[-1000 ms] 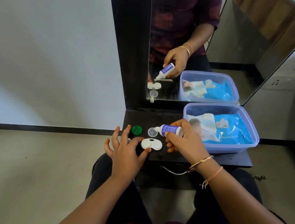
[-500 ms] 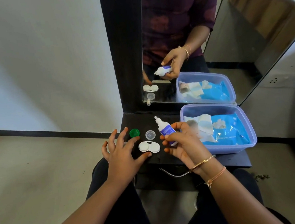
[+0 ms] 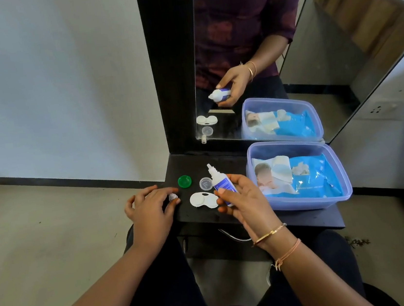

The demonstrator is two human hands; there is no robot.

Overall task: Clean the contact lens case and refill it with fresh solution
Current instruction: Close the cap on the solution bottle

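Bottle (image 3: 221, 184) back upright, gripped in our right hand (image 3: 245, 203); left hand (image 3: 149, 207) now pinches cap (image 3: 173, 197) at shelf's (image 3: 189, 164) left edge. Recapping next, we judge.

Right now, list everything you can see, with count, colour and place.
mirror: one, dark-framed, against the wall
shelf: one, black, below the mirror
lens case: one, white, uncapped, shelf middle
green cap: one, green, behind the case
clear cap: one, clear, right of the green cap
small cap: one, whitish, shelf's left end, pinched
solution bottle: one, white with blue label, held beside the case
tub: one, pale purple, shelf's right end
wipes pack: one, blue, inside the tub
left hand: one, fingers pinch the small cap
right hand: one, grips the bottle, two bracelets on wrist
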